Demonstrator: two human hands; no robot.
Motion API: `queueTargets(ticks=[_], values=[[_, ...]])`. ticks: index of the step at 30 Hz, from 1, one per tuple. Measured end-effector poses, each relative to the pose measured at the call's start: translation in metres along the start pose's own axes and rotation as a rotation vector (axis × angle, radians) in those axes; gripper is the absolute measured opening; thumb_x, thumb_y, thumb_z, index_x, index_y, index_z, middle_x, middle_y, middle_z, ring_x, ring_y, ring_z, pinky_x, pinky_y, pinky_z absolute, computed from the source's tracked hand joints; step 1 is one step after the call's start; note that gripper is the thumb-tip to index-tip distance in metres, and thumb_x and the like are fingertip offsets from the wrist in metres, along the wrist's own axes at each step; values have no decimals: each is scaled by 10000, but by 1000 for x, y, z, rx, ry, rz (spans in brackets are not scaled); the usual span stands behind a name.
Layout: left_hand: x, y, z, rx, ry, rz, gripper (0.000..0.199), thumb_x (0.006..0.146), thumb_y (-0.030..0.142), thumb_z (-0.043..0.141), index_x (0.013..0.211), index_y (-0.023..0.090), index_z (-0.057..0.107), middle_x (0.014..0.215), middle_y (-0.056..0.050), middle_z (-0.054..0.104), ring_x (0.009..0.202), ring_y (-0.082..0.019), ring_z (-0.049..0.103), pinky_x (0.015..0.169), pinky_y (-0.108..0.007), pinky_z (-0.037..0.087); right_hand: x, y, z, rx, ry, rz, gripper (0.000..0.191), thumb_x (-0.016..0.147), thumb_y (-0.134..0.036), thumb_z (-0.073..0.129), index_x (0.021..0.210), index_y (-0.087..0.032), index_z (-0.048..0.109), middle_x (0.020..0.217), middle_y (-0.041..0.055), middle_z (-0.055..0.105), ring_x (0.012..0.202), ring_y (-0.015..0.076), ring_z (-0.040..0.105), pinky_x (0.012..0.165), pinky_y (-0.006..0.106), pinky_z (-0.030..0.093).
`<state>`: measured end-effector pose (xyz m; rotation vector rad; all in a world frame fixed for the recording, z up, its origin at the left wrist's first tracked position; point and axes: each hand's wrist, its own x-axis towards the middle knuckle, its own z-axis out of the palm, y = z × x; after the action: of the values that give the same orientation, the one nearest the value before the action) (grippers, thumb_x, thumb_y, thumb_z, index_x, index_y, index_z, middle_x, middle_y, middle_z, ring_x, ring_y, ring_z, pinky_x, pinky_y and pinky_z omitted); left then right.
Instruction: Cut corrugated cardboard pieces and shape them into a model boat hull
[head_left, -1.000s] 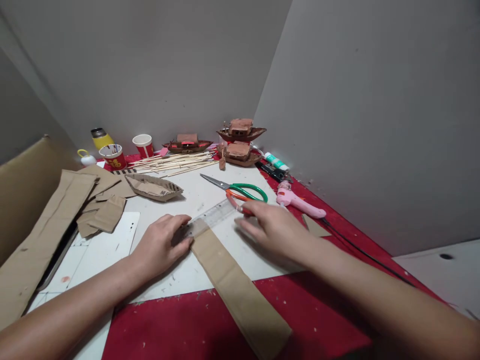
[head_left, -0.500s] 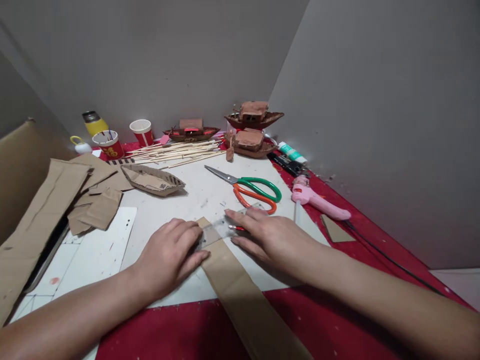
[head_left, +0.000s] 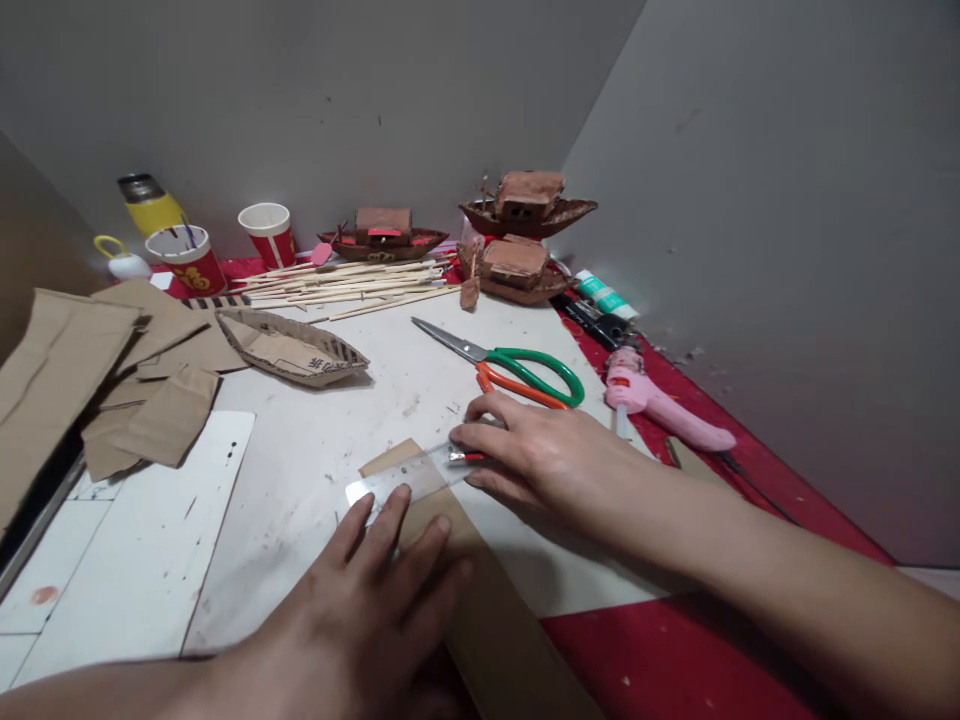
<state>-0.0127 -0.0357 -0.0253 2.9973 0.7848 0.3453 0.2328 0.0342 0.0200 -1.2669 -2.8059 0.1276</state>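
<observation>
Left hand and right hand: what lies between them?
Head view: a clear ruler, laid across a brown cardboard strip. It reaches from the fingers of the left hand to the right hand, which holds a slim red tool.

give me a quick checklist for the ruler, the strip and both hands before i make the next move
1. Clear ruler lies across the cardboard strip: ok.
2. Left hand has fingertips at the ruler's near edge: ok; how firmly they press, cannot tell.
3. Right hand holds the slim red tool, its tip over the ruler: ok; pen or cutter, cannot tell.
4. Ruler square to the strip's edges: cannot tell from this slanted view.
5. Scissors well away from the right hand: not ok, the orange handle is right beside it.
</observation>
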Motion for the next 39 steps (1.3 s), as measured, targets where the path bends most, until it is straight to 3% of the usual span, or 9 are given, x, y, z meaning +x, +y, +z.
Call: queueTargets(ticks=[5, 9, 12, 16, 19, 23, 30, 36, 39], values=[[0, -4, -8, 25, -17, 40, 578, 887, 579, 491, 1264, 160, 614, 1334, -132, 611, 1277, -408, 470, 1058, -612, 336, -3, -2, -3, 17, -26, 26, 154, 918, -246, 576, 1035, -176, 648, 958, 92, 623, 778, 213, 623, 613, 294, 429], [-3, -5, -13, 23, -24, -4, 487, 875, 508, 551, 1169, 138, 669, 1285, -127, 649, 1241, -394, 521, 1070, -576, 363, -5, -5, -5, -8, -11, 20, 178, 924, -272, 575, 1060, -178, 641, 968, 92, 615, 787, 221, 623, 609, 298, 419], [-5, 2, -11, -6, -93, -24, 610, 847, 522, 576, 1270, 83, 600, 1341, -195, 592, 1289, -427, 467, 1038, -577, 406, -4, -5, -3, -39, 25, 22, 176, 930, -269, 559, 1056, -175, 639, 975, 93, 604, 792, 220, 614, 600, 292, 402], [-3, 10, -12, -100, -186, -75, 808, 759, 551, 671, 1435, 174, 439, 1478, -208, 442, 1361, -486, 343, 1023, -656, 378, -2, -5, 1, -79, 89, 16, 204, 932, -280, 552, 1088, -181, 639, 982, 92, 601, 745, 200, 594, 572, 276, 373], [1, 7, -21, -159, -227, -59, 737, 761, 506, 696, 1398, 198, 490, 1472, -198, 454, 1364, -498, 332, 1019, -692, 360, -2, -5, 2, -48, 91, -2, 212, 935, -279, 547, 1106, -191, 636, 949, 78, 593, 741, 198, 590, 572, 275, 377], [3, 1, -29, -201, -203, -23, 653, 783, 464, 698, 1353, 188, 537, 1446, -199, 487, 1363, -489, 345, 1011, -693, 375, -3, -6, 1, -21, 64, 5, 210, 950, -275, 524, 1103, -191, 640, 980, 92, 598, 786, 214, 611, 598, 290, 407], [3, 3, -22, -98, -201, 8, 587, 810, 462, 654, 1309, 167, 563, 1402, -187, 537, 1307, -471, 438, 1009, -650, 412, -4, -3, 3, -40, -17, 32, 208, 951, -288, 526, 1100, -197, 638, 978, 93, 612, 797, 236, 634, 605, 311, 423], [-1, 0, -15, -41, -64, 44, 501, 866, 481, 564, 1270, 187, 590, 1350, -151, 584, 1251, -433, 498, 977, -601, 448, -6, 0, 5, -40, -42, 44, 212, 942, -285, 544, 1118, -213, 636, 982, 89, 620, 759, 224, 637, 581, 305, 411], [-2, 0, -12, -42, -58, 29, 494, 867, 510, 558, 1271, 227, 588, 1383, -139, 557, 1300, -383, 457, 1047, -575, 389, -7, 1, 6, -50, -19, 30, 221, 945, -304, 541, 1124, -219, 640, 969, 90, 625, 745, 218, 634, 570, 300, 399]])
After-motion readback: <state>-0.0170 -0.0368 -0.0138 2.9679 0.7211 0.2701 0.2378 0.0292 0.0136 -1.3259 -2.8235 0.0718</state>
